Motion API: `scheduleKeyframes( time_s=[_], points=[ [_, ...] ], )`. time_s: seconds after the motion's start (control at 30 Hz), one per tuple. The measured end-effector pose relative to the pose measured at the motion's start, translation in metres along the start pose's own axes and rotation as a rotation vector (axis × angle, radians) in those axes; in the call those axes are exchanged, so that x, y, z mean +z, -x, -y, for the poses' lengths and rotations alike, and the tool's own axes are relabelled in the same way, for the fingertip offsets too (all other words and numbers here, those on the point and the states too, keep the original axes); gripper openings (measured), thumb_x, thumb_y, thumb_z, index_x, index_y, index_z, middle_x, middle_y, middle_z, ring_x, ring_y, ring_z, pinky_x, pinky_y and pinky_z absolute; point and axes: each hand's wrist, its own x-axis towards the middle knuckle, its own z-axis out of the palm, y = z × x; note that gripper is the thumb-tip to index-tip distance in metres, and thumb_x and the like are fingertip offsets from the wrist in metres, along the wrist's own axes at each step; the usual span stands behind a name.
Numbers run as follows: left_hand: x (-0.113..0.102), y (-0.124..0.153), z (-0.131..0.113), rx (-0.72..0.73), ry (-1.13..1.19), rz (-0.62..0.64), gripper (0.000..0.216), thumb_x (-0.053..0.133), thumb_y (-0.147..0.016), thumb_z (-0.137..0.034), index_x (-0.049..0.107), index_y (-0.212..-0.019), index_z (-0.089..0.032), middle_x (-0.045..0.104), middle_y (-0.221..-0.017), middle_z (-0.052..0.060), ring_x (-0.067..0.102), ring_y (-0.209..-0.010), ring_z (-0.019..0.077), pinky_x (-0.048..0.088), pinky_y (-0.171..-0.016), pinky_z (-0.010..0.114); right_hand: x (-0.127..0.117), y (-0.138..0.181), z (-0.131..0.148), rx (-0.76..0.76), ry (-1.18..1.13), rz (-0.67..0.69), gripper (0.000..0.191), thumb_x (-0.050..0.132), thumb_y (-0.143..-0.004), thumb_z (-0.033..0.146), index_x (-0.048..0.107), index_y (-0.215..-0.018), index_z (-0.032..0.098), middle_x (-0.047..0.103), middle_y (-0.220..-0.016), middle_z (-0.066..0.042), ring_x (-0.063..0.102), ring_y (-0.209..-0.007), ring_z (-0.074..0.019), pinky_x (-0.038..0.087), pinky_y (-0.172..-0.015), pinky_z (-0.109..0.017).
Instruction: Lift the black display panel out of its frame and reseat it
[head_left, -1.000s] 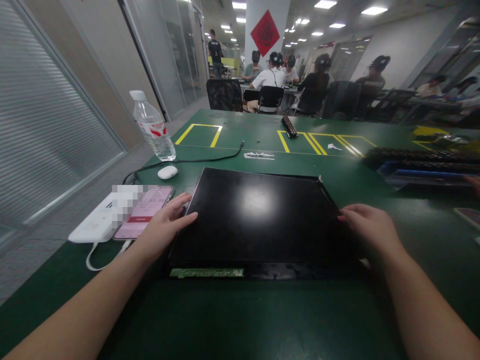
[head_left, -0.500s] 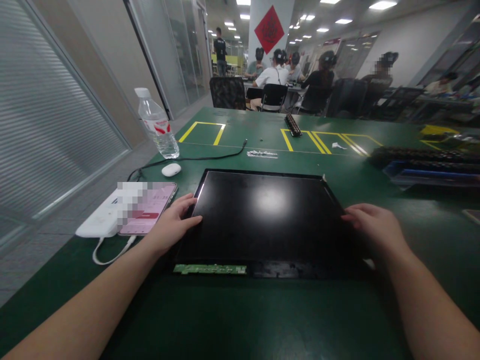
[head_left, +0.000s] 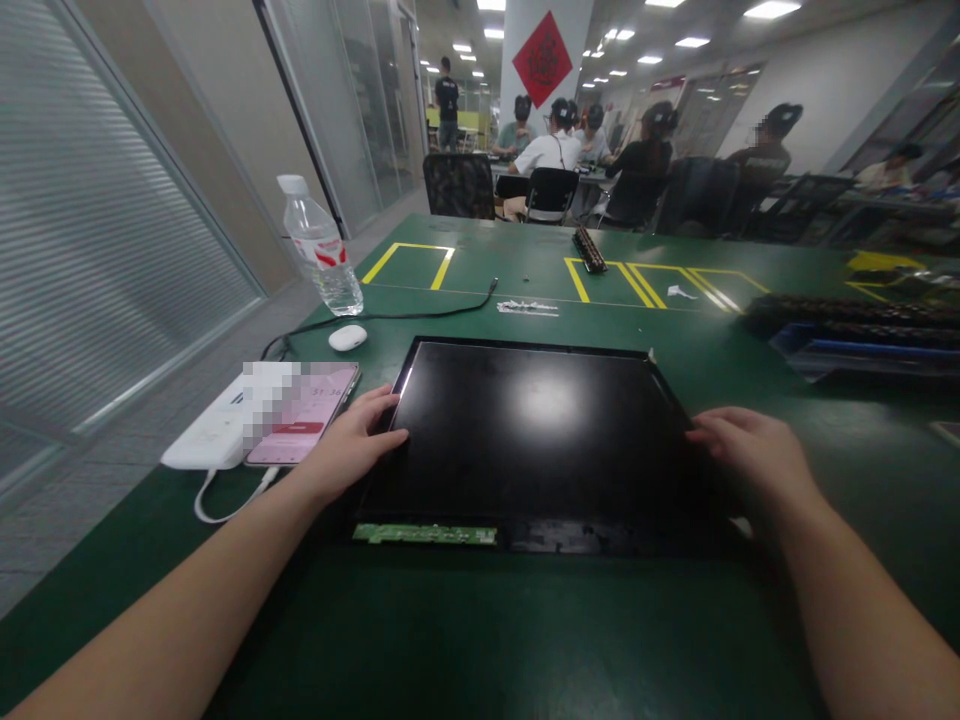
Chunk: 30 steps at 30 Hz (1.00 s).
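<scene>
A black display panel lies flat on the green table, with a bright glare on its glossy face. Along its near edge runs a narrow green circuit board. My left hand grips the panel's left edge, thumb on top of the face and the fingers along the side. At the right edge, my right hand is closed, thumb and index finger pinching the rim; its other fingers are partly hidden.
Left of the panel lie a phone and a white power bank joined by a cable, a white earbud case and a water bottle. Dark strips and a blue-edged part lie right. Several people sit beyond the table.
The whole view has shifted slightly to one side. Both hands keep the same hold on the panel, which shows no clear movement on the table.
</scene>
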Motion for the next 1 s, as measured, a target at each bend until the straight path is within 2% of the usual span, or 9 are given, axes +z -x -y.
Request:
scheduleKeyframes(
  time_s=[0.13, 0.43, 0.7, 0.83, 0.9, 1.0],
  points=[
    [-0.001, -0.003, 0.006, 0.028, -0.041, -0.006, 0.061, 0.076, -0.063, -0.037, 0.072, -0.121, -0.020, 0.043, -0.162, 0.013, 0.040, -0.148, 0.0371, 0.028, -0.123, 0.050, -0.001, -0.005, -0.004, -0.035, 0.009, -0.010, 0.025, 0.068, -0.068, 0.041, 0.075, -0.078, 0.020, 0.077, -0.072, -0.010, 0.061, -0.057, -0.0208, 0.043, -0.057, -0.034],
    [-0.001, -0.003, 0.006, 0.014, 0.029, 0.018, 0.059, 0.074, -0.063, -0.034, 0.071, -0.120, -0.020, 0.043, -0.162, 0.012, 0.040, -0.148, 0.0347, 0.028, -0.123, 0.047, 0.000, -0.004, -0.005, 0.009, 0.003, -0.002, 0.025, 0.068, -0.071, 0.043, 0.075, -0.082, 0.021, 0.078, -0.077, -0.008, 0.059, -0.058, -0.0181, 0.041, -0.056, -0.032],
    [-0.001, -0.001, 0.004, 0.006, 0.030, 0.036, 0.062, 0.073, -0.066, -0.036, 0.069, -0.126, -0.020, 0.039, -0.165, 0.012, 0.039, -0.149, 0.0349, 0.028, -0.123, 0.048, -0.001, -0.002, -0.002, -0.014, 0.052, -0.016, 0.028, 0.065, -0.070, 0.045, 0.075, -0.082, 0.021, 0.078, -0.077, -0.008, 0.062, -0.059, -0.0209, 0.043, -0.058, -0.034],
    [-0.005, 0.002, 0.002, 0.080, -0.136, 0.079, 0.067, 0.067, -0.077, -0.041, 0.058, -0.141, -0.022, 0.039, -0.165, 0.013, 0.038, -0.149, 0.0341, 0.029, -0.122, 0.052, -0.002, 0.004, 0.007, -0.043, 0.143, -0.011, 0.024, 0.062, -0.071, 0.042, 0.073, -0.080, 0.023, 0.077, -0.074, -0.008, 0.066, -0.066, -0.0252, 0.047, -0.064, -0.038],
    [-0.009, 0.004, -0.001, 0.164, -0.288, 0.101, 0.071, 0.063, -0.082, -0.045, 0.053, -0.146, -0.017, 0.040, -0.163, 0.017, 0.039, -0.149, 0.0347, 0.032, -0.120, 0.052, -0.003, 0.007, 0.010, -0.075, 0.195, -0.007, 0.022, 0.061, -0.071, 0.042, 0.072, -0.079, 0.024, 0.077, -0.074, -0.008, 0.069, -0.071, -0.0279, 0.048, -0.067, -0.040],
    [-0.015, 0.008, -0.006, 0.296, -0.534, 0.104, 0.071, 0.060, -0.086, -0.050, 0.054, -0.145, -0.012, 0.040, -0.161, 0.022, 0.038, -0.148, 0.0381, 0.031, -0.120, 0.057, -0.004, 0.008, 0.009, -0.131, 0.232, -0.013, 0.022, 0.060, -0.073, 0.044, 0.072, -0.079, 0.026, 0.076, -0.074, -0.007, 0.069, -0.076, -0.0306, 0.050, -0.071, -0.043]
  ],
)
